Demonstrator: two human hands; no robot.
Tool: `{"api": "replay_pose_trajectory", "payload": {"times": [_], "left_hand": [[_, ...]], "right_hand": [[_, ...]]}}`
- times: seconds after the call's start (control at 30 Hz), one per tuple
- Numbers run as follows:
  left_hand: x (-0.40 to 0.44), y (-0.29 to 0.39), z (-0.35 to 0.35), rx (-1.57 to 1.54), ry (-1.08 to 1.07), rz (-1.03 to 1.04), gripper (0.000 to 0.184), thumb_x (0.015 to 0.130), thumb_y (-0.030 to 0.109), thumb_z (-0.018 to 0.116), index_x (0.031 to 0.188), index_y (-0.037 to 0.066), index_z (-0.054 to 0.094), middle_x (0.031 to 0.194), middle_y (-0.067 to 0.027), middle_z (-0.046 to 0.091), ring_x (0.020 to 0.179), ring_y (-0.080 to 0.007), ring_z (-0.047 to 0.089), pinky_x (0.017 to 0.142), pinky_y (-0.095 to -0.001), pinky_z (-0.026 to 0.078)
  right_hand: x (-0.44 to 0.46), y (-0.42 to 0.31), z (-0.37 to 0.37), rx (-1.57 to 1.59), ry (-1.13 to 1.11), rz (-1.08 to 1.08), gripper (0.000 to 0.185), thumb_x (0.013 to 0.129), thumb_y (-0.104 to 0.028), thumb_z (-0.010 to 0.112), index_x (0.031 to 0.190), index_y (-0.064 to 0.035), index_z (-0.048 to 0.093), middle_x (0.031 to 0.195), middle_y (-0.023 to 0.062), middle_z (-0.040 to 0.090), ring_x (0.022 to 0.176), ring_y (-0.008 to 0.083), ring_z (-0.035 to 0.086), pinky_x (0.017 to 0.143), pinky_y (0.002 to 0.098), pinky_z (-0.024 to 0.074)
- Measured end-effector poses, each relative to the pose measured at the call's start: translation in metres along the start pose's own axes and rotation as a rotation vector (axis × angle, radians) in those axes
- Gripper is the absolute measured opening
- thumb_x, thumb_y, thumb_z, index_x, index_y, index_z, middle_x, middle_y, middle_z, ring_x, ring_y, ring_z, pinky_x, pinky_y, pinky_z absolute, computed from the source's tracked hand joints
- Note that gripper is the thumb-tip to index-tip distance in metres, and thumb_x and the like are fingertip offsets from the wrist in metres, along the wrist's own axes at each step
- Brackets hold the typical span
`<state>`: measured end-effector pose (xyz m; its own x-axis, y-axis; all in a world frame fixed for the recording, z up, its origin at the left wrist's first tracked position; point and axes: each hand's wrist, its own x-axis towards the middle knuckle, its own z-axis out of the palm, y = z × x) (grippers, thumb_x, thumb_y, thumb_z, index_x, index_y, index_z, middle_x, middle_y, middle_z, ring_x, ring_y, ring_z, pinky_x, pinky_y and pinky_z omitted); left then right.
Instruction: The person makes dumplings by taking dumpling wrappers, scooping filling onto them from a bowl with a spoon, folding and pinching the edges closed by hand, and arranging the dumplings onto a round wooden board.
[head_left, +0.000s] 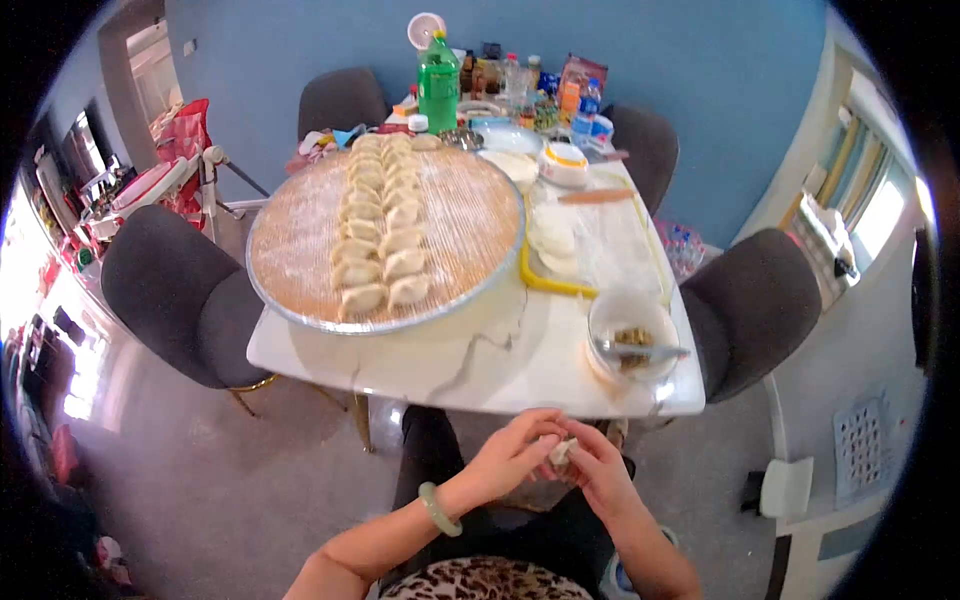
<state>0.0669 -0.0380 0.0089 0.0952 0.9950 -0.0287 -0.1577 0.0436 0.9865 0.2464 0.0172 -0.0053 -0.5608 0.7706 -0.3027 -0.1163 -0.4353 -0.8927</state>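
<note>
Just off the table's front edge, my left hand [515,450] and my right hand [600,468] meet with fingers closed around a small pale dumpling [563,452]. Fingers cover part of it. A jade-coloured bangle [440,509] is on my left wrist. On the table [440,375], a large round tray [290,240] dusted with white powder holds two rows of dumplings [405,263]. Round wrappers [553,240] lie on a yellow-edged board [620,258] to the right. A white bowl [602,310] with brown-green filling [632,340] and a spoon [650,351] stands at the front right corner.
Behind the tray stand a green bottle [438,85], several jars and small bottles. A rolling pin [597,196] and a white-and-yellow container [563,165] are by the board. Grey chairs [165,290] flank the table; one [755,300] is at right.
</note>
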Motion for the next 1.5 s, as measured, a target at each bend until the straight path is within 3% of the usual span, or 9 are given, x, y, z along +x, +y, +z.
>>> {"api": "replay_pose_trajectory", "payload": {"times": [0.13,0.2,0.4,0.63,0.83,1.1,1.17,1.37,1.5], "left_hand": [[0.017,0.01,-0.052,-0.118,0.27,0.137,0.035,0.098,0.014,0.046,0.131,0.002,0.041,0.105,-0.0094,0.063,0.07,-0.0115,0.062,0.06,-0.0222,0.047],[0.026,0.011,-0.064,-0.126,0.34,0.179,0.031,0.097,0.014,0.048,0.125,0.0,0.047,0.099,-0.0097,0.064,0.068,-0.0113,0.062,0.06,-0.0224,0.048],[0.036,0.004,-0.076,0.276,0.302,0.248,0.024,0.094,0.006,0.051,0.116,-0.004,0.054,0.094,-0.0098,0.063,0.073,-0.0145,0.063,0.068,-0.0261,0.053],[0.029,0.007,-0.082,0.245,0.229,0.133,0.022,0.093,0.009,0.054,0.111,-0.003,0.059,0.092,-0.0111,0.066,0.079,-0.0154,0.066,0.071,-0.0268,0.053],[0.026,0.001,-0.081,0.305,0.205,0.205,0.023,0.094,0.011,0.054,0.113,0.0,0.059,0.094,-0.0097,0.067,0.082,-0.0146,0.066,0.072,-0.026,0.054],[0.023,0.0,-0.078,0.342,0.223,0.241,0.022,0.092,0.007,0.057,0.112,-0.002,0.059,0.096,-0.0119,0.067,0.082,-0.0159,0.067,0.071,-0.0262,0.055],[0.025,-0.005,-0.074,0.295,0.316,0.274,0.021,0.089,0.015,0.061,0.108,0.006,0.064,0.083,-0.0116,0.066,0.075,-0.0261,0.064,0.067,-0.0331,0.052],[0.017,0.015,-0.076,0.258,0.274,0.237,0.017,0.09,0.001,0.055,0.105,-0.004,0.061,0.087,-0.0122,0.067,0.075,-0.017,0.068,0.067,-0.0281,0.055],[0.016,0.014,-0.074,0.201,0.284,0.234,0.017,0.091,0.001,0.054,0.106,-0.005,0.06,0.088,-0.0122,0.066,0.076,-0.0174,0.068,0.068,-0.0288,0.055]], "right_hand": [[0.017,-0.085,0.036,-0.261,-0.099,0.066,0.028,0.094,-0.013,0.054,0.119,-0.002,0.057,0.106,0.0065,0.064,0.089,0.0109,0.059,0.075,0.0242,0.0476],[0.048,-0.131,0.054,-0.354,-0.186,-0.159,0.02,0.09,-0.002,0.05,0.106,-0.0006,0.062,0.101,0.0099,0.067,0.085,0.0134,0.061,0.072,0.0262,0.0504],[0.238,-0.241,0.134,-0.918,-0.27,-0.59,0.028,0.089,-0.017,0.06,0.113,-0.0028,0.061,0.094,0.003,0.066,0.089,0.0086,0.061,0.075,0.0247,0.0486],[0.38,-0.233,0.191,-1.076,-0.215,-0.827,0.026,0.083,-0.023,0.063,0.102,-0.006,0.067,0.097,0.0131,0.067,0.089,0.0243,0.064,0.079,0.0347,0.049],[0.385,-0.215,0.192,-1.118,-0.231,-0.997,0.024,0.081,-0.02,0.062,0.1,-0.0059,0.067,0.094,0.0129,0.064,0.083,0.0235,0.061,0.078,0.0341,0.0483],[0.386,-0.214,0.193,-1.132,-0.214,-0.975,0.024,0.081,-0.019,0.06,0.1,-0.0061,0.067,0.091,0.013,0.065,0.084,0.0256,0.062,0.077,0.0348,0.0481],[0.385,-0.213,0.195,-1.16,-0.184,-0.939,0.024,0.082,-0.019,0.06,0.1,-0.0061,0.067,0.09,0.0131,0.065,0.083,0.0256,0.062,0.077,0.0351,0.0481],[0.366,-0.261,0.159,-1.123,-0.218,-1.012,0.028,0.085,-0.027,0.06,0.101,-0.0047,0.067,0.09,0.0116,0.069,0.083,0.0211,0.064,0.075,0.0342,0.0482],[0.35,-0.285,0.067,-1.397,-0.077,-0.685,0.026,0.087,-0.022,0.061,0.106,-0.0058,0.067,0.098,0.0063,0.068,0.091,0.0139,0.062,0.081,0.0277,0.0478]]}}
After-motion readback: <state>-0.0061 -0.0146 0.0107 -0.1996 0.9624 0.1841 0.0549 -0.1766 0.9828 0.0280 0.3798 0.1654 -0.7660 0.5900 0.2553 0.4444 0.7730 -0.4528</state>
